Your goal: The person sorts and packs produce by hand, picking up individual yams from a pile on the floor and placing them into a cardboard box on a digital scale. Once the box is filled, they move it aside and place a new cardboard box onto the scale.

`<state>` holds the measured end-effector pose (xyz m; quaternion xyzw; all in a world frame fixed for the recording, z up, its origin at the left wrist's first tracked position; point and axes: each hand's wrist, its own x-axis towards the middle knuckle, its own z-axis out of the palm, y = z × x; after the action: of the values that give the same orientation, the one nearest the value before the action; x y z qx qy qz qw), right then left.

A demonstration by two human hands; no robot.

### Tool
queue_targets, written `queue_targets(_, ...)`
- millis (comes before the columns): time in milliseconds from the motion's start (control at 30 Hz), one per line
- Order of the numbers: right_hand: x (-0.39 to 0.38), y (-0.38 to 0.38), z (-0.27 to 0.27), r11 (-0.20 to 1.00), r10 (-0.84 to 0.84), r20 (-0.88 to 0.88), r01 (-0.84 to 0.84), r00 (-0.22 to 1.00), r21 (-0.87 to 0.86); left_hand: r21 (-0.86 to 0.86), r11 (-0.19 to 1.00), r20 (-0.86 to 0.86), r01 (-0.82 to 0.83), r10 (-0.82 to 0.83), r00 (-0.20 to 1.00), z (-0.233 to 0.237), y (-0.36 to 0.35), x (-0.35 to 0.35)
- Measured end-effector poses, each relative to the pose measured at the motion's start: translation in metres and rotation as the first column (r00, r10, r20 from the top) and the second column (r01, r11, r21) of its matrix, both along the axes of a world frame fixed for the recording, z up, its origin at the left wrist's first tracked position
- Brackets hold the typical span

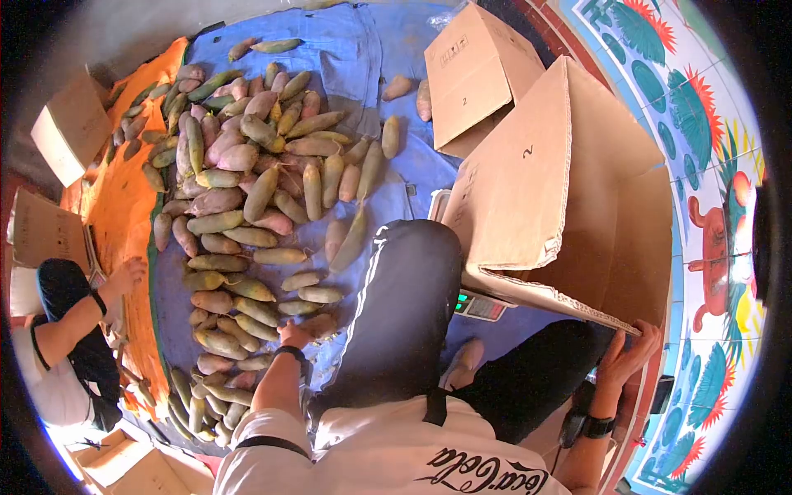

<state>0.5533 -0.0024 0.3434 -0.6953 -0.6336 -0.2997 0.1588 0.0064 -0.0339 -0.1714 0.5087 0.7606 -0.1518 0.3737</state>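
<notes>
My left hand (295,335) reaches down to the near edge of the heap, its fingers closed at the end of a reddish radish (320,325); the grip is partly hidden. Around it lie several green and pinkish radishes (256,310) on the blue sheet. At the right, my right hand (631,353) is closed over the flap edge of a large open cardboard box (516,177). This box is tilted, its mouth towards me, and its visible inner walls are bare. Beneath it shows part of a scale (480,305) with a green-lit display.
Another cardboard box (470,78) stands behind the large one. The blue sheet (305,49) meets an orange sheet (124,206) on the left, where another person's hand (128,276) is near more boxes (49,231). A painted tile wall (701,272) runs along the right.
</notes>
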Motion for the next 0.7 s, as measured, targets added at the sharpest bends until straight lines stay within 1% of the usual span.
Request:
queue_targets(67,-0.003,0.002,0.001,1.000,0.006,0.011,-0.006,1.000,0.010,-0.105,0.991,0.048,0.077,-0.072,0.996,0.050,0.018,0.004)
queue_targets(100,-0.004,0.003,0.001,1.000,0.011,0.020,-0.011,1.000,0.021,-0.105,0.991,0.048,0.077,-0.072,0.996,0.078,0.027,0.011)
queue_targets(133,-0.005,0.003,0.001,1.000,0.010,0.019,-0.011,1.000,0.021,-0.085,0.996,0.074,-0.026,0.032,0.997,0.107,0.037,0.020)
queue_targets(167,-0.006,0.004,0.002,1.000,0.017,0.000,-0.017,1.000,0.021,-0.067,0.989,0.102,-0.128,0.135,0.986,0.120,0.041,0.024)
queue_targets(233,-0.007,0.005,0.002,0.999,0.022,-0.022,-0.021,1.000,0.025,0.075,0.993,0.184,0.087,-0.100,0.978,0.028,0.025,0.019)
queue_targets(267,-0.007,0.006,0.001,0.999,0.012,0.010,-0.012,1.000,0.032,0.157,0.970,0.205,0.187,-0.217,0.954,-0.015,0.017,0.016)
queue_targets(300,-0.007,0.006,0.002,0.999,0.002,0.043,-0.004,0.999,0.041,0.274,0.955,0.237,0.114,-0.182,0.954,-0.094,0.003,0.005)
queue_targets(333,-0.007,0.007,0.003,0.999,0.000,0.043,-0.002,0.999,0.050,0.209,0.971,0.208,0.114,-0.158,0.965,-0.046,0.015,0.016)
queue_targets(367,-0.008,0.007,0.004,1.000,0.016,0.022,-0.017,1.000,0.023,0.141,0.983,0.175,0.115,-0.139,0.975,0.011,0.031,0.029)
queue_targets(400,-0.009,0.006,0.005,0.999,0.032,0.000,-0.032,0.999,-0.003,0.072,0.991,0.141,0.115,-0.124,0.982,0.088,0.051,0.046)
queue_targets(433,-0.009,0.006,0.006,1.000,0.031,-0.003,-0.031,1.000,0.003,0.135,0.990,0.151,0.037,-0.058,0.987,0.116,0.054,0.051)
queue_targets(467,-0.009,0.007,0.005,1.000,0.030,0.012,-0.030,0.999,0.008,0.144,0.989,0.146,0.040,-0.061,0.987,0.115,0.056,0.050)
queue_targets(500,-0.010,0.007,0.005,0.999,0.028,0.027,-0.028,0.999,0.014,0.112,0.994,0.179,-0.002,-0.018,0.984,0.113,0.055,0.050)
queue_targets(533,-0.010,0.008,0.004,0.999,0.023,0.023,-0.023,0.999,0.024,0.079,0.996,0.211,-0.042,0.025,0.977,0.131,0.062,0.053)
queue_targets(567,-0.009,0.009,0.003,0.998,0.045,0.044,-0.048,0.998,0.048,0.048,0.998,0.172,-0.044,0.035,0.984,0.152,0.069,0.059)
queue_targets(600,-0.010,0.009,0.002,0.995,0.067,0.064,-0.072,0.996,0.071,0.059,0.998,0.168,-0.038,0.028,0.985,0.163,0.072,0.058)
queue_targets(667,-0.013,0.009,0.004,0.996,0.068,0.029,-0.069,0.997,0.062,0.197,0.976,0.103,-0.088,0.069,0.992,0.179,0.076,0.053)
queue_targets(700,-0.014,0.009,0.004,0.996,0.074,-0.002,-0.074,0.997,0.041,0.267,0.960,0.179,-0.079,0.031,0.983,0.187,0.081,0.044)
